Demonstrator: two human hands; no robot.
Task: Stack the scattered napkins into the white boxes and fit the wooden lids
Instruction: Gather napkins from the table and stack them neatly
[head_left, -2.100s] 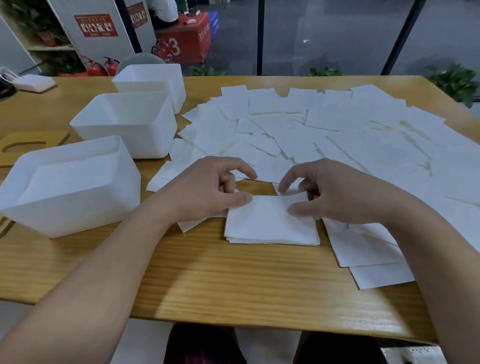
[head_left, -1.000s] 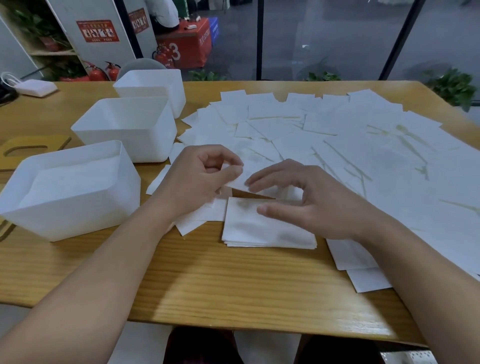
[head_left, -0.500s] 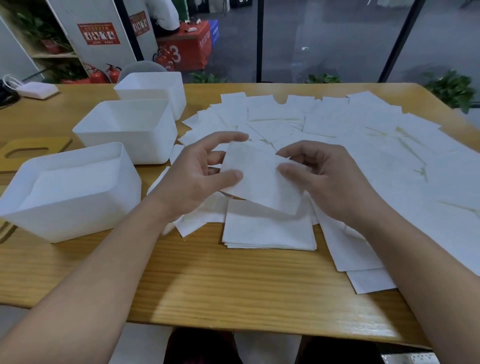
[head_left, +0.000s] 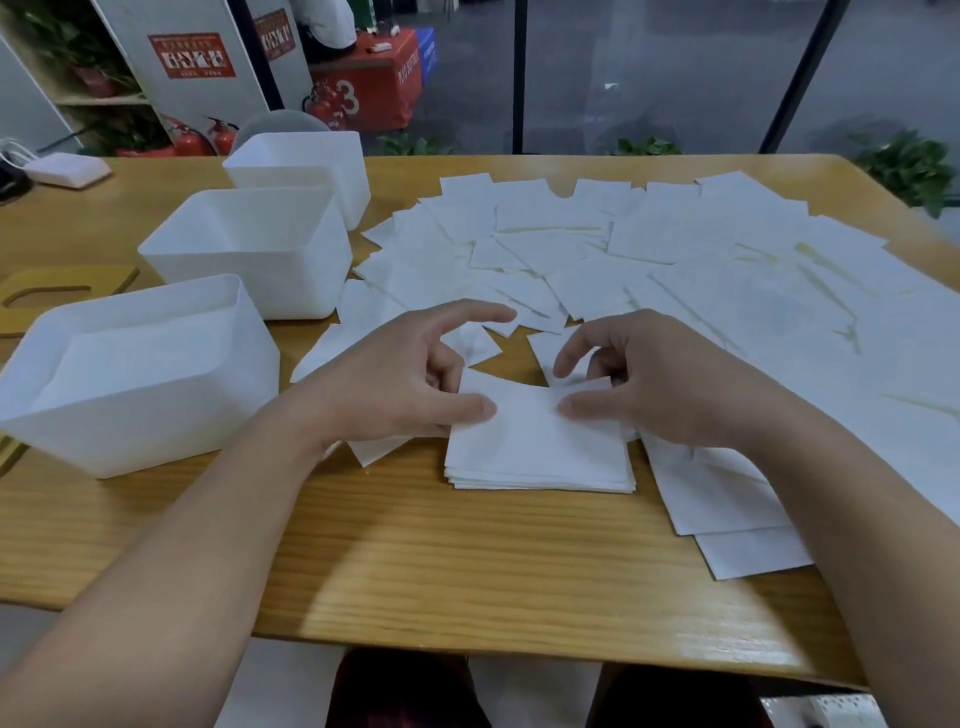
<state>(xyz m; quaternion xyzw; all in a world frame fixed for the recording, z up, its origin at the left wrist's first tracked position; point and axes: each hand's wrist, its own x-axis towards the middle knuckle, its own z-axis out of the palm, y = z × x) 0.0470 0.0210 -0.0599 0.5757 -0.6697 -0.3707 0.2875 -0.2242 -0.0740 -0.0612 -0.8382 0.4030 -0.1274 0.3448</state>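
Both hands, left (head_left: 410, 379) and right (head_left: 660, 384), pinch top napkin on the napkin stack (head_left: 540, 452), frame centre, on the desk (head_left: 467, 566). Scattered napkins (head_left: 727, 270) mostly uncollected; three white boxes (head_left: 135, 374) at left unfilled; wooden lid (head_left: 57, 293) unfitted. Early stage.

Both forearms reach forward, left hand (head_left: 402, 382) and right hand (head_left: 657, 384) facing each other palms down, fingers loosely curled, thumbs extended inward.

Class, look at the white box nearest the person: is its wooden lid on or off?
Off. The nearest white box stands open-topped; a wooden lid lies flat on the table behind it.
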